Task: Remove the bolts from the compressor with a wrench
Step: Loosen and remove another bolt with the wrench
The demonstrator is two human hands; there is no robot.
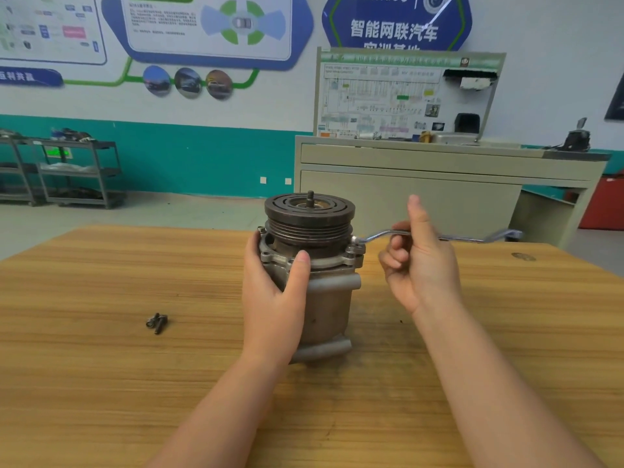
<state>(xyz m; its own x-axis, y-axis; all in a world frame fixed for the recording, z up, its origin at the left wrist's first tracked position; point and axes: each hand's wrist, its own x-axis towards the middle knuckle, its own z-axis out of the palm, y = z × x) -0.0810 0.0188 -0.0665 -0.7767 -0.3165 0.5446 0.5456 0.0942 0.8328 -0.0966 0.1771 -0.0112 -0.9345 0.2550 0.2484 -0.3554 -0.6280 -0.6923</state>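
While only the head view is given, it shows the job partway done. Compressor [314, 265] stands upright at frame centre on the wooden desk [101, 383], pulley end up. Left hand [273, 298] wraps the housing just under the flange, thumb on the front, steadying it. Right hand [417, 261], right of centre, curls its fingers round the middle of the wrench [435, 235], thumb sticking up. Wrench ring end sits on a bolt [358, 246] at the flange's right edge; the other end points toward the right of the frame. Loose bolts [157, 322] lie on the desk at lower left, well apart from the compressor, so some look already out. Another bolt head [260, 228] shows on the flange's left. Judging from that, at least two remain; the far side is hidden.
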